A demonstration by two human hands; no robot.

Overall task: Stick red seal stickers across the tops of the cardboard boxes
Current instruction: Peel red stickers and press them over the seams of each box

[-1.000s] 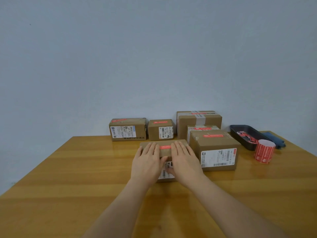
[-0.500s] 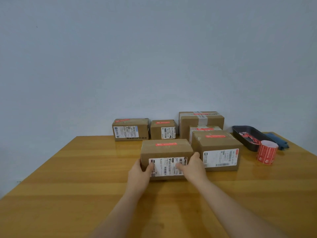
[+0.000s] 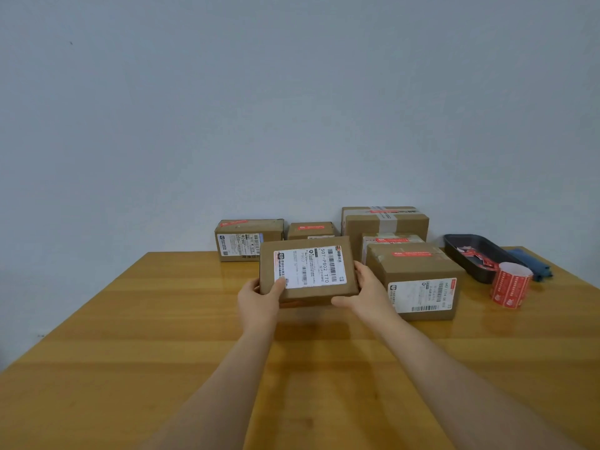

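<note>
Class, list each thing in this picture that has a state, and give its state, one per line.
Held box: lifted, tilted, label facing camera.
Left hand: grips the box's left end.
Right hand: grips its right end.
Front box: sealed, red sticker on top.
Sticker roll: upright on table.
Tray: holds red scraps.

The held cardboard box (image 3: 308, 271) bears a shipping label (image 3: 310, 267) reading "507-P802 T70".

Table (image 3: 162, 319) is glossy varnished wood, catching soft reflections. The boxes, like the one at 3 o'clock (image 3: 415, 274), are matt brown cardboard with smooth white paper labels, some with shiny clear tape. Sticker roll (image 3: 511, 289) looks like slick red paper, tray (image 3: 467, 254) is dark and matt, and there's blue cloth (image 3: 532, 264) behind it.
</note>
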